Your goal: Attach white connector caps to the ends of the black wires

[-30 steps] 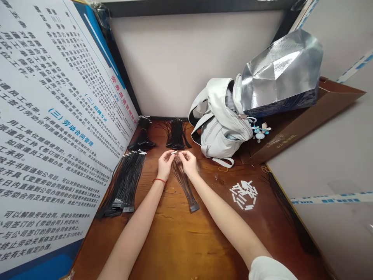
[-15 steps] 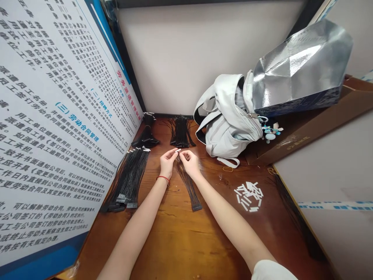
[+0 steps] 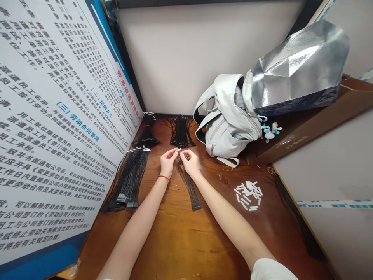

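Near the middle of the table, my left hand (image 3: 166, 164) pinches a small white connector (image 3: 178, 149) between thumb and finger. Close against it, my right hand (image 3: 190, 165) is closed in a pinch on the upper ends of thin black wires. These wires belong to a wire harness (image 3: 189, 184), which runs down the table under my right wrist to a flat black connector (image 3: 196, 207). Whether a wire end sits inside the white connector is too small to tell. Loose white connectors (image 3: 248, 195) lie in a pile to the right of my right forearm.
Harnesses with white ends (image 3: 131, 177) are stacked at left, beside a printed board (image 3: 58, 128). Behind my hands lie a black wire bundle (image 3: 180, 133) and a tied bundle (image 3: 147, 132). A white backpack (image 3: 224, 120), silver bag (image 3: 303, 66) and brown box (image 3: 303, 136) stand back right.
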The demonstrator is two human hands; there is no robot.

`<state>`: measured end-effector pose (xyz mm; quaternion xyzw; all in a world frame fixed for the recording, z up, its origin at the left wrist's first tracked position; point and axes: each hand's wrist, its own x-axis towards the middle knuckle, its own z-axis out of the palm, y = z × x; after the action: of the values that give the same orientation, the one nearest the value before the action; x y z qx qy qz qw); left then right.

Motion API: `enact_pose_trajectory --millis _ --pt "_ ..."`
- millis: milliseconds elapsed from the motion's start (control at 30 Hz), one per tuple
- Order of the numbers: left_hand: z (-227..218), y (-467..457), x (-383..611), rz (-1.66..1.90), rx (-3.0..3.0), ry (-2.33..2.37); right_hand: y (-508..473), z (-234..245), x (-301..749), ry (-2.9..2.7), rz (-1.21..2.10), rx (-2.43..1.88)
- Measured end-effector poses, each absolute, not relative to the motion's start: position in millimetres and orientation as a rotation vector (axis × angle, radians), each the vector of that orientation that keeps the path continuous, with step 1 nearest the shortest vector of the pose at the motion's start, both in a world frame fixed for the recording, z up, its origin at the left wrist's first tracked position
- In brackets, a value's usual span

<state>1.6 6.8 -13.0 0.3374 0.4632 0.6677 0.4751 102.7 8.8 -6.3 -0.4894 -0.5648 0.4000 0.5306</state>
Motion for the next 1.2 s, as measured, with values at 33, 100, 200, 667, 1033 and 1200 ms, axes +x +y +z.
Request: enact_pose_trajectory --millis 33,100,200,667,1033,1200 --pt "-12.8 6.7 1.8 1.632 0.828 1.136 8.8 -6.6 102.8 -1.349 0.953 -1.169" --pt "-12.6 6.6 2.1 1.632 0.828 1.139 8.7 -7.3 102.8 -1.357 0.946 -1.166" --pt "-12.4 6.7 1.9 1.633 0.823 1.138 8.1 -7.8 102.6 -1.364 0.934 -1.150" --pt "-9.2 4.5 2.0 1.600 0.872 1.119 6.3 -5.5 102.4 -1.373 0.891 -1.156" --pt "-7.7 2.6 2.3 1.564 1.013 1.150 7.2 -7.7 103.5 -1.340 0.941 -1.154" --pt "-8.8 3.8 2.6 1.607 0.962 1.145 5.7 -2.3 102.8 -1.388 0.900 -1.154"
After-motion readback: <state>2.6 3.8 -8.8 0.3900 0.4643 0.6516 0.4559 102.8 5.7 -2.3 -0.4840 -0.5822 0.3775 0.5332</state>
